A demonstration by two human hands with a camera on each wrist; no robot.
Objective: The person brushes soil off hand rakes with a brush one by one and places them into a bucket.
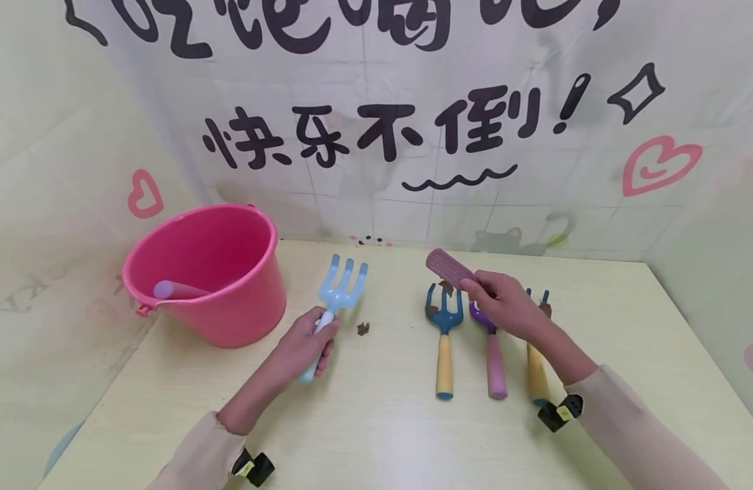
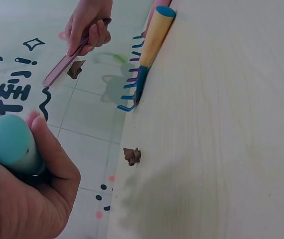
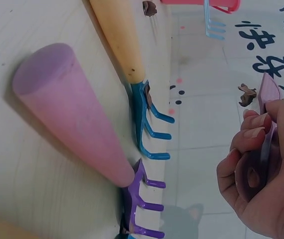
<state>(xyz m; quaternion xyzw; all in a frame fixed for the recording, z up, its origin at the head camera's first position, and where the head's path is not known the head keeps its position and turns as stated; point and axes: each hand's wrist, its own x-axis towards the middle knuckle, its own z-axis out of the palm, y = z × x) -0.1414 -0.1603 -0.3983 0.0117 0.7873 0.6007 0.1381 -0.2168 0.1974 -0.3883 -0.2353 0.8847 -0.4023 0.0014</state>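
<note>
My left hand point(image 1: 306, 344) grips the handle of a light blue hand fork point(image 1: 340, 292), tines pointing away. In the left wrist view its turquoise handle end point(image 2: 10, 142) faces the camera. My right hand point(image 1: 505, 299) holds a mauve brush-like tool point(image 1: 448, 267) with a long dotted head; its handle has a hole at the end in the right wrist view. Below that head, a brown dry leaf piece point(image 3: 246, 94) appears in the air. Under and beside the right hand lie a blue fork point(image 1: 444, 340) with brown bits, a purple fork point(image 1: 495, 361) and another yellow-handled fork point(image 1: 537, 374), partly hidden.
A pink bucket point(image 1: 254, 292) stands at the left back, with a light purple handle point(image 1: 174, 290) inside it. A brown crumpled bit point(image 1: 363, 329) lies on the pale wood table point(image 1: 376, 422). Behind the table hangs a printed sheet point(image 1: 364, 197).
</note>
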